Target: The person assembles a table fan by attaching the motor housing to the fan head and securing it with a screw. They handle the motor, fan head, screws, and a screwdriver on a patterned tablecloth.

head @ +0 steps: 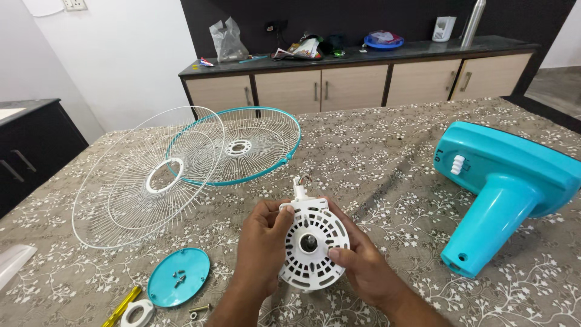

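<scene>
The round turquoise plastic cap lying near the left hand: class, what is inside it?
Inside the round turquoise plastic cap, a few small metal screws lie loose near its middle. The flowered tablecloth beneath the cap is covered from view.

Walls: white wall (pixel 139 54) at the left, a dark panel (pixel 363 15) behind the sideboard.
Socket: a white switch plate (pixel 75 5) high at the upper left edge.
Sideboard: a long cabinet (pixel 339 88) with beige doors, slim handles and a dark glossy top (pixel 423 48), against the far wall.
Side unit: a black cabinet (pixel 30 145) with drawer handles at the left edge.
Table: covered by a grey-brown cloth (pixel 375 151) with a white floral pattern, filling the foreground.
Floor: a grey strip (pixel 554 88) at the far right, possibly tiled.
Light: even, soft, bright on the white wall.
</scene>
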